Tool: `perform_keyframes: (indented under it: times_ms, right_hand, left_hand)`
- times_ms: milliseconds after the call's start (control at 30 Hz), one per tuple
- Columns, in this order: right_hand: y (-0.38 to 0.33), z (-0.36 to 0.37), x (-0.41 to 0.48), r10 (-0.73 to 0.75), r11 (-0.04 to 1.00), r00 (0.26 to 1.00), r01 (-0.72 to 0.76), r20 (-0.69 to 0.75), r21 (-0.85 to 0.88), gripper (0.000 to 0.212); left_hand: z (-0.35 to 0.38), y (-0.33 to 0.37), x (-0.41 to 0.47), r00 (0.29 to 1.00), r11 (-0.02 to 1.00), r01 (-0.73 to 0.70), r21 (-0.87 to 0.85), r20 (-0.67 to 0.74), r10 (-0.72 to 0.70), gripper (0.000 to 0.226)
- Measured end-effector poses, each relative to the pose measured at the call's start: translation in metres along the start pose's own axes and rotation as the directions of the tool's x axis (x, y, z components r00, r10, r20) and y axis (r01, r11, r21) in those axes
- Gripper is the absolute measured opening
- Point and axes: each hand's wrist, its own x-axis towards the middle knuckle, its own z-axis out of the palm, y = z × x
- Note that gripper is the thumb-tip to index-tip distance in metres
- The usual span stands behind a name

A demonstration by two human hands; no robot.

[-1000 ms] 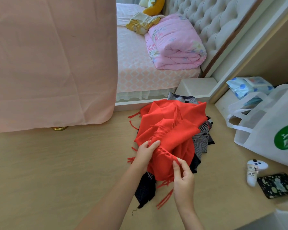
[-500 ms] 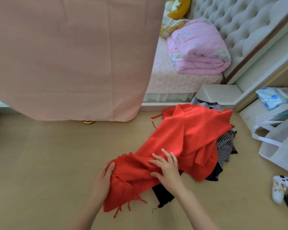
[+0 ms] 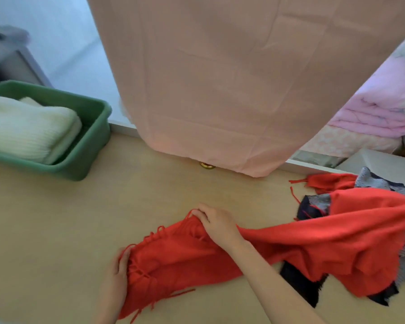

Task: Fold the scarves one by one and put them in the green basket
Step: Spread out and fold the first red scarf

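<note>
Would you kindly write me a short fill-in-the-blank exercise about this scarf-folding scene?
1. The red scarf drapes over a pile of dark scarves on the person's ____ side.
2. Its fringed end is gripped by ____ the left hand and the right hand.
3. The green basket stands on the person's ____ side, holding a folded cream scarf.
Missing words: right; both; left.

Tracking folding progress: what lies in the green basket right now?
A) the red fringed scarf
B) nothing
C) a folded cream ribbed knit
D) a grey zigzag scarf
C: a folded cream ribbed knit lies in the green basket, while the left hand and right hand grip the red fringed scarf outside it.
</note>
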Motion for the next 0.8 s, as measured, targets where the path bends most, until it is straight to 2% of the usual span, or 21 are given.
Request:
perform_keyframes:
  times_ms: [167,300,400,433,500,567,633,700,767,800]
  right_hand:
    - [-0.072,0.043,0.049,-0.101,0.994,0.990,0.105,0.099,-0.034,0.033]
    - [-0.118,0.078,0.083,-0.169,0.985,0.986,0.169,0.016,-0.032,0.029]
    - [-0.135,0.108,0.101,-0.181,0.983,0.981,0.178,-0.077,-0.041,0.036]
    - [-0.138,0.117,0.100,-0.187,0.981,0.979,0.181,-0.086,-0.075,0.042]
    - [-0.138,0.135,0.091,-0.249,0.963,0.964,0.236,-0.092,-0.129,0.051]
    - [-0.133,0.152,0.073,-0.314,0.941,0.947,0.301,-0.071,-0.158,0.049]
    - [-0.124,0.167,0.051,-0.365,0.917,0.928,0.345,-0.071,-0.202,0.042]
    - [-0.114,0.182,0.034,-0.388,0.891,0.921,0.363,-0.042,-0.273,0.039]
    - [-0.111,0.194,0.028,-0.382,0.870,0.924,0.363,0.009,-0.334,0.044]
    - [-0.111,0.199,0.031,-0.392,0.856,0.920,0.373,0.020,-0.359,0.045]
  left_hand:
    - [-0.067,-0.006,0.009,0.970,0.998,0.052,0.034,-0.240,-0.042,0.031]
    - [-0.119,-0.022,0.032,0.922,0.997,0.055,0.056,-0.385,-0.029,0.027]
    - [-0.150,-0.043,0.050,0.895,0.952,0.098,0.289,-0.445,0.043,0.022]
    - [-0.156,-0.051,0.054,0.888,0.912,0.122,0.391,-0.454,0.076,0.031]
    - [-0.160,-0.062,0.049,0.877,0.862,0.067,0.502,-0.442,0.189,0.046]
    - [-0.153,-0.061,0.032,0.882,0.860,-0.093,0.502,-0.359,0.305,0.052]
    - [-0.135,-0.066,0.017,0.891,0.833,-0.324,0.449,-0.150,0.428,0.046]
    - [-0.115,-0.082,0.009,0.845,0.730,-0.500,0.466,0.078,0.529,0.043]
    - [-0.102,-0.096,0.008,0.840,0.664,-0.536,0.521,0.245,0.485,0.050]
    - [-0.100,-0.100,0.011,0.857,0.655,-0.510,0.557,0.264,0.443,0.055]
